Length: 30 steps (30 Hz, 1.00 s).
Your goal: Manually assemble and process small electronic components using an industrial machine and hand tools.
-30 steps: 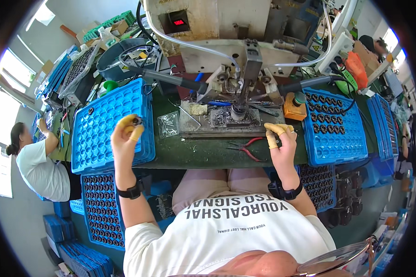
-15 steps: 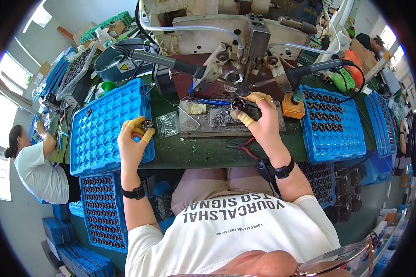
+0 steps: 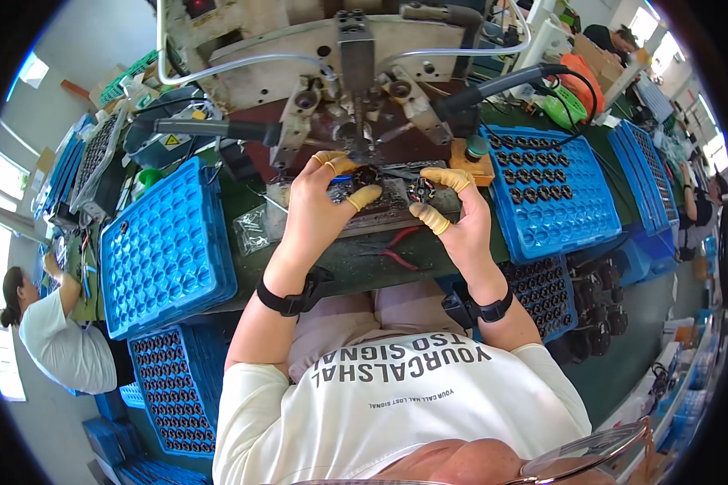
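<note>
My left hand (image 3: pixel 319 198), with yellow finger covers on its thumb and fingers, pinches a small round black part (image 3: pixel 366 177) below the machine's centre post. Just to the right, my right hand (image 3: pixel 463 212), its fingertips covered the same way, grips a second round black part (image 3: pixel 421 191) with small coloured bits on it. Both parts are over the dirty metal base plate (image 3: pixel 332 226) of the machine, the left one close under the tooling (image 3: pixel 356 105). Whether the left part touches the fixture, I cannot tell.
A mostly unfilled blue tray (image 3: pixel 166 250) lies at left; another blue tray (image 3: pixel 550 218) at right holds rows of black parts. Red-handled pliers (image 3: pixel 400 250) and a clear bag of metal pins (image 3: pixel 252 230) lie near the base. A co-worker (image 3: pixel 65 331) sits far left.
My left hand has carried its part from beside the left tray to the machine's centre. My right hand has drawn back slightly from the fixture with its part. The view has shifted.
</note>
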Tool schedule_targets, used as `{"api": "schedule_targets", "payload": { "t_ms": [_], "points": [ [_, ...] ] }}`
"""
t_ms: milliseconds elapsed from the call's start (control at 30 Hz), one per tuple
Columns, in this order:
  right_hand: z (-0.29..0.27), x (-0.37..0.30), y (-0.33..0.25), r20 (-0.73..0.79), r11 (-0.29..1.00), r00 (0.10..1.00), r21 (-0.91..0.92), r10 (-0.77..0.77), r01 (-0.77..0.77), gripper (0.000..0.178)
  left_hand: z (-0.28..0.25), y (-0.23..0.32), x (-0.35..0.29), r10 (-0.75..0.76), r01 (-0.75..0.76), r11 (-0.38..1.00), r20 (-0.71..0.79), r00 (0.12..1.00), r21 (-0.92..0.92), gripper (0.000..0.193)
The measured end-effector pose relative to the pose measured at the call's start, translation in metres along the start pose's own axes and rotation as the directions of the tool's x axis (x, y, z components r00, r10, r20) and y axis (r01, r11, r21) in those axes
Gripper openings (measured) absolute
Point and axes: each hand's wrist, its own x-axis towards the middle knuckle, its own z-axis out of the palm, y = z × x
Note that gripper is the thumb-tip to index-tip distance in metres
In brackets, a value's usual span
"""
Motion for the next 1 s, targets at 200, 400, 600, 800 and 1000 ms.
{"api": "schedule_targets", "payload": {
  "t_ms": [200, 400, 600, 800, 1000],
  "points": [
    [-0.005, -0.006, 0.014, 0.017, 0.994, 0.995, 0.048, 0.095, -0.096, 0.040, 0.005, -0.005, 0.004, -0.031, 0.034, 0.999, 0.066, 0.997, -0.039, 0.042],
    [-0.004, -0.009, 0.025, 0.027, 0.983, 0.988, 0.095, 0.153, -0.155, 0.041, -0.003, -0.005, 0.008, -0.105, 0.119, 0.990, 0.158, 0.982, -0.081, 0.047],
    [-0.015, -0.013, 0.030, 0.018, 0.989, 0.989, 0.040, 0.145, -0.146, 0.043, 0.003, -0.011, 0.002, -0.127, 0.146, 0.983, 0.163, 0.978, -0.108, 0.051],
    [-0.029, -0.020, 0.044, -0.024, 0.980, 0.980, 0.029, 0.199, -0.198, 0.044, -0.004, -0.013, 0.010, -0.162, 0.208, 0.964, 0.253, 0.954, -0.167, 0.051],
    [-0.038, -0.026, 0.049, -0.060, 0.981, 0.982, -0.056, 0.181, -0.184, 0.043, 0.007, -0.014, -0.001, 0.006, -0.005, 1.000, 0.104, 0.995, -0.010, 0.045]
  ]
}}
